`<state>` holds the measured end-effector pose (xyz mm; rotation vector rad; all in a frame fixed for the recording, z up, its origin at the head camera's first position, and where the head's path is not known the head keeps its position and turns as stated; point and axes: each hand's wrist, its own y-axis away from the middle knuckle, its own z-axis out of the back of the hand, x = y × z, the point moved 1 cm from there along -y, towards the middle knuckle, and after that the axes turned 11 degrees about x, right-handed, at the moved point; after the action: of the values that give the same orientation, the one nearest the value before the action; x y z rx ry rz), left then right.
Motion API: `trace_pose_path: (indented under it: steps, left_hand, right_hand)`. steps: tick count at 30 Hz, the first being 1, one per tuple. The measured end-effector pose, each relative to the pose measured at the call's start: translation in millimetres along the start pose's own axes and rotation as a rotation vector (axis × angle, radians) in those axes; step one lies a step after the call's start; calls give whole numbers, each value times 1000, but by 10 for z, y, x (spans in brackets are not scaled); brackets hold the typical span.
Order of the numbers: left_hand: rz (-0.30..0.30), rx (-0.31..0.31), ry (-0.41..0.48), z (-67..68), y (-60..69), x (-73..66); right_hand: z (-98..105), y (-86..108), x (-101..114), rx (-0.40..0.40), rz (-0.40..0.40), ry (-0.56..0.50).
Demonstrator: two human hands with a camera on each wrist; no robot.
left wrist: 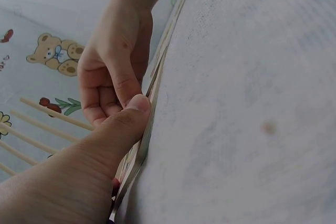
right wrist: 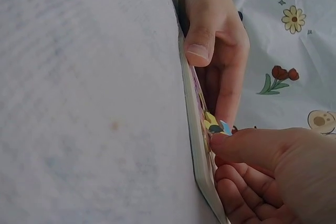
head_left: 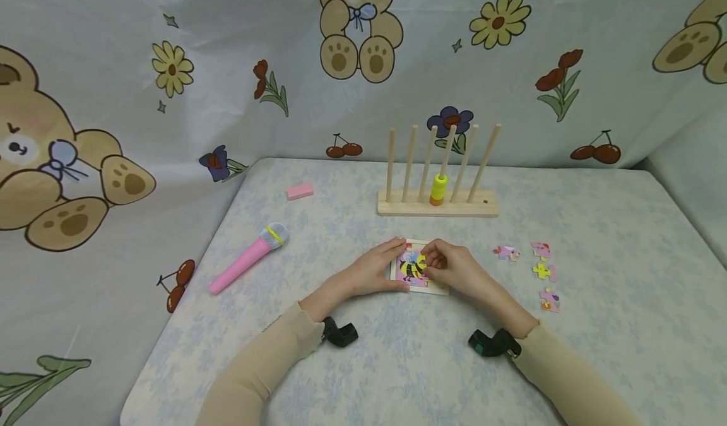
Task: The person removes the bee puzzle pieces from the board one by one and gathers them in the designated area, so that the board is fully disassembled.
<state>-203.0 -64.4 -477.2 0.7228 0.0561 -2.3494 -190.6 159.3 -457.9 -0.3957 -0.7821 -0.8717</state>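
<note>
A small jigsaw board with a bee picture and a pale wooden rim lies flat on the table. My left hand holds it at its left side, thumb on the near edge and fingers toward the far edge. Over the right half of the board, my right hand pinches a puzzle piece between thumb and fingertips; yellow, black and light blue show on it. The piece is low at the board, and whether it touches cannot be told. Several loose puzzle pieces lie to the right of my right hand.
Behind the board stands a wooden rack with several upright pegs, one carrying yellow and orange beads. A pink microphone and a pink block lie to the left. A printed curtain hangs behind the table.
</note>
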Motion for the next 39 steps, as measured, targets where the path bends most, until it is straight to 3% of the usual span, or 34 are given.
trace_pose_path:
  steps: [10,16,22,28,34,39]
  left_hand:
    - [11,6,5,-8,7,-5]
    - [17,14,6,-7,6,-10]
    - [15,15,1,5,12,-15]
    - [4,16,4,-6,20,-12]
    - [9,8,11,3,10,-13]
    - [12,16,19,0,3,-9]
  right_hand:
    - [61,29,32,-36,-25,-41]
    - [302,150,92,-101,-40,12]
    - [645,534,-5,-170,-58,45]
    - [894,1026,-180,-215,-131,35]
    - [950,1305,-362,-228,-237,10]
    - [895,1356,-464,-206,-280,66]
